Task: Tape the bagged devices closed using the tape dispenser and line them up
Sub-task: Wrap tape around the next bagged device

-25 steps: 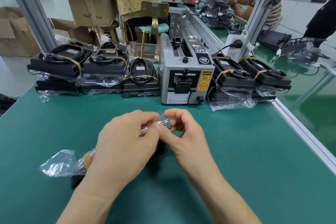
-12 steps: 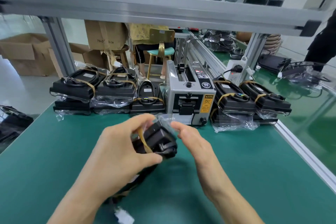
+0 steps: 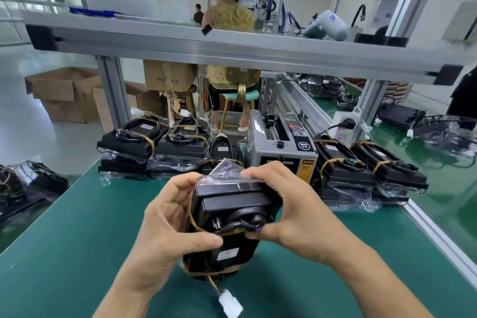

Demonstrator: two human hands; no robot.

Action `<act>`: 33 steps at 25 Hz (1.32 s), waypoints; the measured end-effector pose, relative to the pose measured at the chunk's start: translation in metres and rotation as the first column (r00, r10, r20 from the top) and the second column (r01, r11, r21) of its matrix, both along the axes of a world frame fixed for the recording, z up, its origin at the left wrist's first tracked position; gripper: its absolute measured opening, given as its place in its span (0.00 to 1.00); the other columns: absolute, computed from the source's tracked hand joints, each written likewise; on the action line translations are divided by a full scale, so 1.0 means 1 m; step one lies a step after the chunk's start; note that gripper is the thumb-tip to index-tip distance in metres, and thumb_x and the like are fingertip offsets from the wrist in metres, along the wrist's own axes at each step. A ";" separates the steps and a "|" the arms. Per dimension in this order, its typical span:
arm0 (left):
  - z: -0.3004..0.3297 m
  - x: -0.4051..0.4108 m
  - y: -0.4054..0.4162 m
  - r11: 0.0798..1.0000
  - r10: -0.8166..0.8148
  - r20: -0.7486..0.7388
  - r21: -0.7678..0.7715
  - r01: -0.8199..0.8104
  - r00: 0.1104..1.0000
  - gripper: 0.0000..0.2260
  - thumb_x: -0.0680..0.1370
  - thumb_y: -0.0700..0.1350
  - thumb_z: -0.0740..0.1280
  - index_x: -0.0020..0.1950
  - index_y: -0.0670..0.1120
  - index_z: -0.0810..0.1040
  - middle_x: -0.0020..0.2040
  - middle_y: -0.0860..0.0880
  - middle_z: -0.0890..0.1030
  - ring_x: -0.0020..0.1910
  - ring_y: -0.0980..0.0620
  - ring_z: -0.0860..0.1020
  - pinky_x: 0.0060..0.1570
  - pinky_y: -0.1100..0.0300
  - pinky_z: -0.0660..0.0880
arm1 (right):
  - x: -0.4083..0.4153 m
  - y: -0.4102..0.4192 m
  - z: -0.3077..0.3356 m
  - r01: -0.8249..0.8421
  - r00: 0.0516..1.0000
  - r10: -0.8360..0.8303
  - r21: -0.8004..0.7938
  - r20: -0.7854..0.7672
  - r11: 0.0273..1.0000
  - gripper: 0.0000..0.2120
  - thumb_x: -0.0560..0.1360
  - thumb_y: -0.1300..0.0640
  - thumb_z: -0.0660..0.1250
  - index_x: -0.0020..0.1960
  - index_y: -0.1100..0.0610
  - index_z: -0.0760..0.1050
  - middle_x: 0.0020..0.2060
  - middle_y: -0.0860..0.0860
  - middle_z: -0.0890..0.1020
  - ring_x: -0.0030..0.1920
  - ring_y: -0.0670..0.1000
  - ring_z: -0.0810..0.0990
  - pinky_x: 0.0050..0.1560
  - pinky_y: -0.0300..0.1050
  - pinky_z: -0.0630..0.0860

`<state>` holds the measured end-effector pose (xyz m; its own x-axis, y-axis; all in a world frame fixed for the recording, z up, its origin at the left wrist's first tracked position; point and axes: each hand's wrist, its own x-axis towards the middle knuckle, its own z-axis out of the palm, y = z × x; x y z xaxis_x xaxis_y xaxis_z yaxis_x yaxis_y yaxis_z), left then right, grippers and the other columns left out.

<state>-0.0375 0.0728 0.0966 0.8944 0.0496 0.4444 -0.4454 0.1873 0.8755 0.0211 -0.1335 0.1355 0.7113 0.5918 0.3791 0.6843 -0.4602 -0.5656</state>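
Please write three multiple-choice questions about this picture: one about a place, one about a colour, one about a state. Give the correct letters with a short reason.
1. Where does the tape dispenser stand?
A. at the far edge of the table, between the rows of bagged devices
B. on the overhead shelf
C. on the floor

2. What colour is the table mat?
A. grey
B. green
C. blue

3. How is the bagged device held?
A. lying untouched
B. by one hand
C. by both hands

Answers: 1 A, devices sit on each side of it. 2 B, the surface is green. 3 C, left hand and right hand both grip it.
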 end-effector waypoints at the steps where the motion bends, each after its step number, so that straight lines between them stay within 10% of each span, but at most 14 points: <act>1: -0.001 0.000 0.003 0.999 0.015 -0.013 0.040 -0.015 1.000 0.34 0.51 0.32 0.79 0.55 0.52 0.80 0.54 0.46 0.83 0.52 0.50 0.81 0.51 0.63 0.77 | 0.001 0.002 -0.003 0.008 0.999 -0.008 0.011 0.031 1.000 0.35 0.61 0.56 0.80 0.64 0.45 0.71 0.56 0.38 0.71 0.59 0.40 0.73 0.61 0.39 0.71; 6: 0.007 -0.012 0.004 0.909 0.171 0.063 0.376 -0.182 0.983 0.41 0.58 0.43 0.79 0.69 0.56 0.68 0.67 0.54 0.74 0.67 0.55 0.71 0.65 0.62 0.67 | 0.000 0.009 -0.015 0.019 0.997 -0.025 0.088 0.066 0.996 0.29 0.63 0.56 0.78 0.61 0.47 0.73 0.54 0.41 0.72 0.57 0.42 0.74 0.57 0.38 0.72; 10: 0.013 -0.016 -0.008 0.709 0.251 0.298 0.591 -0.385 0.921 0.26 0.69 0.53 0.69 0.67 0.60 0.71 0.72 0.56 0.67 0.72 0.52 0.64 0.68 0.65 0.62 | 0.000 0.012 -0.011 0.023 0.998 -0.025 0.034 0.065 0.999 0.30 0.63 0.57 0.78 0.62 0.48 0.72 0.55 0.41 0.71 0.57 0.43 0.73 0.57 0.42 0.73; 16: 0.012 -0.014 -0.016 0.820 0.313 0.151 0.455 -0.347 0.938 0.19 0.70 0.45 0.71 0.60 0.51 0.78 0.58 0.57 0.77 0.62 0.56 0.74 0.58 0.73 0.67 | -0.008 0.000 -0.003 -0.132 0.973 0.149 0.102 -0.174 0.986 0.37 0.66 0.59 0.71 0.71 0.41 0.64 0.67 0.36 0.65 0.71 0.39 0.63 0.67 0.29 0.60; 25: 0.012 -0.021 -0.017 0.844 0.313 0.139 0.412 -0.342 0.940 0.18 0.67 0.42 0.73 0.57 0.50 0.80 0.53 0.56 0.80 0.55 0.56 0.78 0.54 0.72 0.70 | -0.021 0.039 -0.022 0.169 0.971 -0.034 0.573 -0.238 0.802 0.03 0.71 0.54 0.71 0.44 0.47 0.82 0.50 0.43 0.78 0.55 0.41 0.77 0.54 0.29 0.68; 33: 0.007 -0.022 -0.005 0.847 0.337 0.113 0.396 -0.354 0.935 0.18 0.66 0.50 0.75 0.56 0.54 0.81 0.53 0.54 0.81 0.54 0.56 0.79 0.56 0.68 0.71 | -0.015 0.036 -0.041 0.094 0.902 0.232 0.692 -0.363 0.716 0.13 0.77 0.47 0.63 0.61 0.42 0.75 0.53 0.43 0.81 0.54 0.40 0.78 0.53 0.30 0.72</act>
<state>-0.0599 0.0675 0.1033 0.8353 0.1613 0.5256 -0.4492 -0.3510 0.8216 0.0060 -0.0980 0.0948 0.8572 0.3392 0.3875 0.3362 0.2015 -0.9200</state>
